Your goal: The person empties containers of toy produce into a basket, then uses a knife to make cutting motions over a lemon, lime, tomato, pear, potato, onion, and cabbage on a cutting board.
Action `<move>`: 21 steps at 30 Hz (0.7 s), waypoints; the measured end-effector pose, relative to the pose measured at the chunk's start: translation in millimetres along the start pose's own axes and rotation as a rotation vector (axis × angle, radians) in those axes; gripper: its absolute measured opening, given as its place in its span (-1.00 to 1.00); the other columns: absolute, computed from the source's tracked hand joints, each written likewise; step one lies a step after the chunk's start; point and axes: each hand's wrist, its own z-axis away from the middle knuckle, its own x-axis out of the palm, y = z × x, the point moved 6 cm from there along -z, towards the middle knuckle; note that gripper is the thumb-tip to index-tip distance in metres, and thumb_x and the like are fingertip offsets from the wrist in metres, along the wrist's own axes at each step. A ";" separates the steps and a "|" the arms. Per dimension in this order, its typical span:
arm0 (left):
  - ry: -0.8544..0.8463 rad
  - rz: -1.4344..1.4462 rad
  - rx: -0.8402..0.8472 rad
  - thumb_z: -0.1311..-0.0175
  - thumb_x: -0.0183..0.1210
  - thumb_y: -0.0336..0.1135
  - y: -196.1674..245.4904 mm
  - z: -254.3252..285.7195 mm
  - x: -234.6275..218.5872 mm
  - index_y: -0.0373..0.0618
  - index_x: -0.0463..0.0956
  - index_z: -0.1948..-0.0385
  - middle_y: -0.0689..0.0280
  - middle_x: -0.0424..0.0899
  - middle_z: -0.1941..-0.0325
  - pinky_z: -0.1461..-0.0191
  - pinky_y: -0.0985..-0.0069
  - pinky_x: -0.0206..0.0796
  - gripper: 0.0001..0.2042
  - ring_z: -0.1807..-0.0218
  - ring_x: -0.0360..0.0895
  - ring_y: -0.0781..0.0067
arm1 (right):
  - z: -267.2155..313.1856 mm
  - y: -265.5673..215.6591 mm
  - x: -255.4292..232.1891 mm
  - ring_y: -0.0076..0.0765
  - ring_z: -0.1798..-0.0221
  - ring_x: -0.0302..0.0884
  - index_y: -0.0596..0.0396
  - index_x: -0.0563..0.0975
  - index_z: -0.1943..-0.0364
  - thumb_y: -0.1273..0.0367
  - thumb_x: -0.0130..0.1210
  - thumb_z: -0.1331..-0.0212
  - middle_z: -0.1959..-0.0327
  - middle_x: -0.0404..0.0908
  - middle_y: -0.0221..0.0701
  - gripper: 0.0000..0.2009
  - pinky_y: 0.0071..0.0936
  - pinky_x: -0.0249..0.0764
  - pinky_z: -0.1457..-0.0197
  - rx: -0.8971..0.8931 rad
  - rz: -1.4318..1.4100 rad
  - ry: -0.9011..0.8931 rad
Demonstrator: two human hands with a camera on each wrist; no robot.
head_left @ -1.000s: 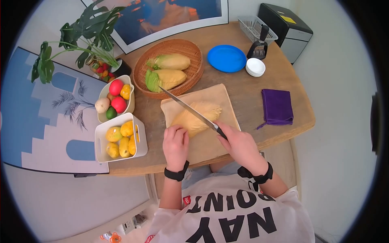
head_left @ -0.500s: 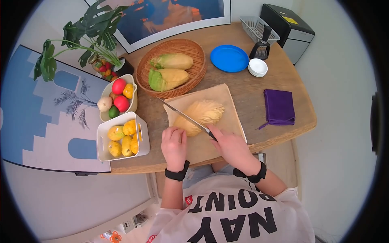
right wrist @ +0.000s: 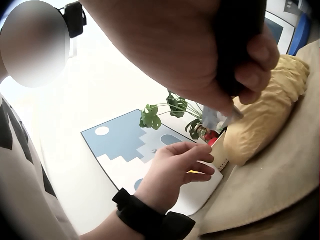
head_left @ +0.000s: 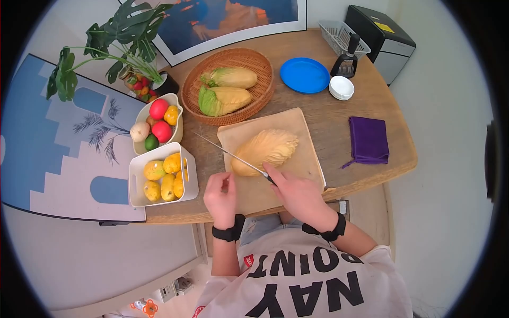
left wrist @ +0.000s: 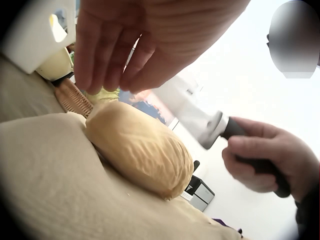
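Note:
A pale yellow napa cabbage [head_left: 268, 151] lies on its side on a tan cutting board [head_left: 306, 167] in the head view. My right hand [head_left: 298, 195] grips the black handle of a long kitchen knife [head_left: 233, 155]. Its blade slants out to the left, overlapping the cabbage's near end in the head view. In the left wrist view the broad blade [left wrist: 187, 115] shows raised beyond the cabbage. My left hand [head_left: 220, 200], fingers loosely bent, hovers beside the cabbage's near left end and holds nothing.
Behind the board stands a round wicker basket [head_left: 192, 103] with two more napa cabbages [head_left: 228, 100]. Left are a white bin of yellow fruit [head_left: 190, 185] and a bowl of mixed produce [head_left: 175, 127]. A blue plate [head_left: 305, 75], white bowls [head_left: 341, 87] and purple cloth [head_left: 368, 140] lie right.
My left hand has drawn back from the cabbage, leftward and toward me. The knife has shifted left and nearer me, its blade now looking thinner. The head view has shifted slightly.

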 end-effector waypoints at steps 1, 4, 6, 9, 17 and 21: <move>0.018 0.014 -0.072 -0.27 0.31 -0.54 -2.2 1.3 -5.1 -0.23 0.65 0.26 0.26 0.68 0.26 0.22 0.55 0.46 -0.93 0.31 0.61 0.51 | -0.2 2.0 3.8 -0.03 0.32 0.69 -0.08 0.36 -0.42 0.33 0.17 -0.31 0.22 0.69 -0.24 -0.43 -0.15 0.59 0.32 0.015 0.013 -0.014; 0.131 0.066 -0.136 -0.33 0.28 -0.51 -0.3 -2.2 -22.7 -0.21 0.62 0.16 0.35 0.63 0.31 0.23 0.61 0.40 -0.89 0.34 0.52 0.61 | -0.9 -0.3 0.4 -0.03 0.34 0.69 -0.10 0.37 -0.41 0.34 0.16 -0.31 0.23 0.68 -0.24 -0.45 -0.15 0.58 0.34 -0.008 -0.006 -0.018; 0.182 0.071 -0.116 -0.35 0.28 -0.50 -5.4 -1.0 -32.0 -0.19 0.55 0.09 0.42 0.57 0.33 0.24 0.63 0.36 -0.84 0.37 0.44 0.65 | 0.8 -9.4 -2.5 -0.02 0.33 0.69 -0.10 0.37 -0.41 0.34 0.16 -0.32 0.23 0.68 -0.23 -0.45 -0.15 0.58 0.33 -0.028 -0.017 -0.020; 0.305 0.098 -0.031 -0.34 0.28 -0.51 -1.3 -4.0 -43.0 -0.19 0.52 0.10 0.39 0.54 0.36 0.29 0.61 0.30 -0.82 0.42 0.40 0.62 | -1.0 -3.5 7.5 0.02 0.33 0.69 -0.04 0.37 -0.39 0.37 0.09 -0.34 0.25 0.68 -0.20 -0.49 -0.12 0.58 0.33 -0.032 -0.021 -0.031; 0.114 -0.011 0.304 -0.20 0.30 -0.57 39.7 -30.1 -39.5 -0.19 0.53 0.14 0.24 0.59 0.24 0.21 0.51 0.38 -0.78 0.33 0.50 0.39 | 10.8 21.9 -17.1 0.22 0.23 0.67 -0.04 0.37 -0.35 0.28 0.09 -0.41 0.18 0.69 -0.04 -0.54 0.06 0.57 0.22 0.136 -0.280 0.185; -0.253 -0.206 0.539 -0.07 0.40 -0.39 98.6 -50.1 21.7 -0.16 0.57 -0.01 0.11 0.66 0.02 -0.10 0.23 0.45 -0.59 -0.03 0.59 0.09 | 19.0 71.0 -25.5 0.27 0.19 0.66 -0.02 0.35 -0.32 0.30 0.10 -0.40 0.22 0.69 -0.01 -0.56 0.11 0.54 0.20 0.304 -0.193 0.306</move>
